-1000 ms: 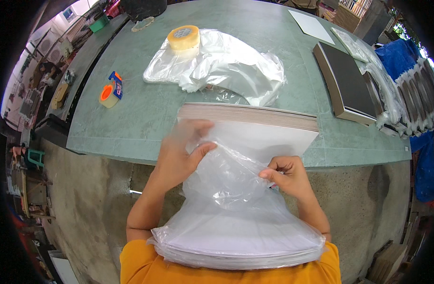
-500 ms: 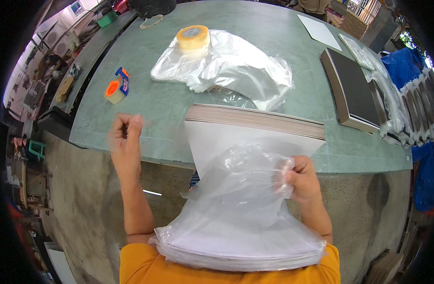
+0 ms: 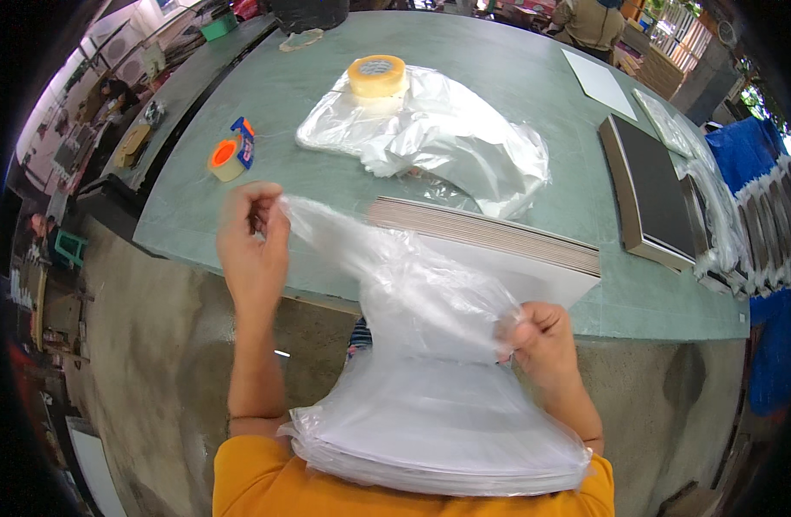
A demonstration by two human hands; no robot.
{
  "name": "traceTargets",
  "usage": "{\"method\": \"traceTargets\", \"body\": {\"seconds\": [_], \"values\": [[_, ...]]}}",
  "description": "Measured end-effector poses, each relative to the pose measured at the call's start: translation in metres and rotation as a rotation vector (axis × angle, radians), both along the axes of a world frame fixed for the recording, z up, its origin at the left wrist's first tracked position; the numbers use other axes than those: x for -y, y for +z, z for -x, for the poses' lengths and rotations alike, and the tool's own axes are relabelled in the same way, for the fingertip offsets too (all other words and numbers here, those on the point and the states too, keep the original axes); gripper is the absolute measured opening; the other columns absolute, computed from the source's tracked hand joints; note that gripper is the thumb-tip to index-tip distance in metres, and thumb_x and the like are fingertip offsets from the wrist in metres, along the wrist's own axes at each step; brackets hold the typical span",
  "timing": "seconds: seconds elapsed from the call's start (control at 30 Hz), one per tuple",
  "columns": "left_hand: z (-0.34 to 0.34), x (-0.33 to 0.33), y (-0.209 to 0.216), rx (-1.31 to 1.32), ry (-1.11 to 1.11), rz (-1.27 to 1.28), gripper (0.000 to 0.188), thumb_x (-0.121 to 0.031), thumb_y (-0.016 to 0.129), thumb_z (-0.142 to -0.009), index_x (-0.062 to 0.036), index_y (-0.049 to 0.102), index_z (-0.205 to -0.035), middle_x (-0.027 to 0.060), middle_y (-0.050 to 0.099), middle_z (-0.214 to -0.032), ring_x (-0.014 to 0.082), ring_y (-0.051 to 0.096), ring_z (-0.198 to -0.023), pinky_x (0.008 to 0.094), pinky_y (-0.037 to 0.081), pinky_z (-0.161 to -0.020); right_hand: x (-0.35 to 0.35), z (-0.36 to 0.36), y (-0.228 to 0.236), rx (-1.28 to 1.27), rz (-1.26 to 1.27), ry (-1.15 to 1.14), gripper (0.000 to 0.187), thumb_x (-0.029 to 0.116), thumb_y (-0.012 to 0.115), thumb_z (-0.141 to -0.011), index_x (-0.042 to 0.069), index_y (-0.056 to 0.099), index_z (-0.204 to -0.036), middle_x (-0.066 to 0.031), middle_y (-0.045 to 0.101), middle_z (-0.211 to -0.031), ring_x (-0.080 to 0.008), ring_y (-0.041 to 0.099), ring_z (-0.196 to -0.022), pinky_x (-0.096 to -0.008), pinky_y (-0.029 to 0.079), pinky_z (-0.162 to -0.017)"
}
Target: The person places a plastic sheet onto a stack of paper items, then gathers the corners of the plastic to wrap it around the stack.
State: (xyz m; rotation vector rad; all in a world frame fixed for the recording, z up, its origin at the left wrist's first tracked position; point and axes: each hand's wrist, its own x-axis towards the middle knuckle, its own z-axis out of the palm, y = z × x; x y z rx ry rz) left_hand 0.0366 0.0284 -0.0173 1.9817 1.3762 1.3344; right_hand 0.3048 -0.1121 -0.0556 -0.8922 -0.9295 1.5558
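The left hand (image 3: 256, 246) pinches one corner of a clear plastic bag (image 3: 438, 297); the right hand (image 3: 542, 338) grips its other side. The bag spreads between the orange shirt (image 3: 249, 482) and the green table (image 3: 188, 207), partly covering the stack of boards (image 3: 516, 250).

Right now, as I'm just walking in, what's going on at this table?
A person holds clear plastic stretched between both hands: the left hand grips one end out to the side, the right hand the other side. Below, at the person's front, is a plastic-covered white stack. Pale boards stand just beyond the plastic, at the table's near edge. On the green table, a tape roll sits on folded plastic.
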Motion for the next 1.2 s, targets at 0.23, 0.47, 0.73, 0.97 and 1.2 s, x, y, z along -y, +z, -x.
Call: {"method": "traceTargets", "body": {"seconds": [0.23, 0.47, 0.73, 0.97, 1.2], "values": [[-0.064, 0.076, -0.004, -0.166, -1.111, 0.257, 0.017, -0.01, 0.058, -0.074, -0.0027, 0.047, -0.085, 0.0126, 0.052, -0.065, 0.0295, 0.054, -0.057, 0.0347, 0.043, -0.054, -0.007, 0.031, 0.059, 0.329, -0.629, -0.443, 0.019, 0.019, 0.066, -0.073, 0.003, 0.059, -0.08, -0.0119, 0.055, -0.098, -0.0174, 0.05, -0.096, -0.0323, 0.042, -0.081], [-0.064, 0.06, -0.005, 0.244, -1.049, 0.341, 0.009, 0.002, 0.043, -0.076, -0.0003, 0.048, -0.083, 0.006, 0.053, -0.071, 0.0148, 0.051, -0.06, 0.026, 0.04, -0.053, -0.014, 0.002, 0.016, 0.534, -0.273, 0.065, 0.029, 0.022, 0.063, -0.072, 0.002, 0.056, -0.091, -0.0135, 0.055, -0.102, -0.0257, 0.05, -0.1, -0.0351, 0.039, -0.086], [-0.046, 0.036, -0.002, 0.115, -1.438, 0.861, 0.016, -0.005, 0.044, -0.083, 0.0024, 0.058, -0.087, 0.0021, 0.056, -0.071, 0.0078, 0.052, -0.065, 0.0226, 0.04, -0.055, 0.017, -0.021, -0.012, 0.507, -0.068, 0.462, 0.034, 0.029, 0.05, -0.082, -0.001, 0.053, -0.099, -0.0143, 0.056, -0.099, -0.0251, 0.053, -0.094, -0.0345, 0.041, -0.081], [-0.015, 0.051, 0.019, 0.408, -1.71, 0.72, 0.016, -0.008, 0.051, -0.077, 0.0078, 0.057, -0.08, 0.0125, 0.06, -0.071, 0.0241, 0.058, -0.064, 0.0327, 0.045, -0.057, 0.008, -0.025, 0.019, 1.195, -0.181, 0.906, 0.044, 0.037, 0.056, -0.076, 0.0, 0.054, -0.1, -0.0222, 0.056, -0.082, -0.0321, 0.058, -0.076, -0.0451, 0.048, -0.069], [-0.036, 0.053, -0.017, -1.421, -1.082, 0.186, 0.008, -0.009, 0.049, -0.075, -0.0017, 0.048, -0.071, 0.0145, 0.055, -0.067, 0.0294, 0.056, -0.066, 0.0401, 0.045, -0.063, 0.047, -0.035, 0.011, 1.998, -0.494, 0.692, 0.029, 0.03, 0.061, -0.07, 0.002, 0.062, -0.077, -0.0142, 0.058, -0.067, -0.0268, 0.059, -0.071, -0.0407, 0.046, -0.064]]}}
